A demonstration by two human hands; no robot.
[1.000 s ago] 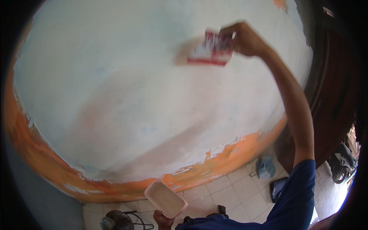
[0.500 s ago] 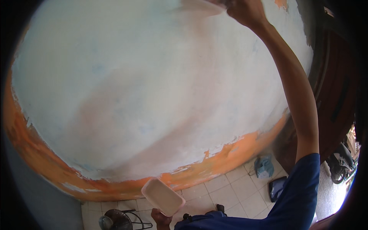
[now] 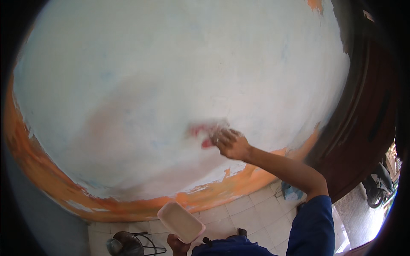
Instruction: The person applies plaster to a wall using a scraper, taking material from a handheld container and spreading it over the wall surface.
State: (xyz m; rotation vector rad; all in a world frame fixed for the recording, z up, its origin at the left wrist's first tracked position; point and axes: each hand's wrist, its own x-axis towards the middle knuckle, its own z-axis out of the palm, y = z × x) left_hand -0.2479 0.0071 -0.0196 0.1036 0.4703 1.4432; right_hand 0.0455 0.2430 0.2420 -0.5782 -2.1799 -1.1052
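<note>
My right hand (image 3: 232, 144) is closed around a putty knife (image 3: 200, 129) with red parts, its outline smeared by motion. The blade lies at the lower middle of the pale, skim-coated wall (image 3: 128, 64); contact is too blurred to confirm. Low in front of my body, my left hand (image 3: 178, 245) grips the lower end of a shallow, pinkish-white rectangular tray (image 3: 163, 210). The tray is tilted, showing a beige inside; I cannot make out how much filler is in it. Its fingers are partly hidden beneath the tray.
A ragged orange band (image 3: 141, 210) runs along the wall's bottom, above a white tiled floor (image 3: 218, 219). A dark stool (image 3: 132, 244) stands at the lower left. A bluish bag (image 3: 291, 192) lies by the wall at right, near a dark brown door (image 3: 363, 141). A motorbike (image 3: 378, 187) is outside.
My right hand has come down from the top of the wall to its lower middle with the putty knife, and the arm is now bent. My left hand and the tray have barely moved.
</note>
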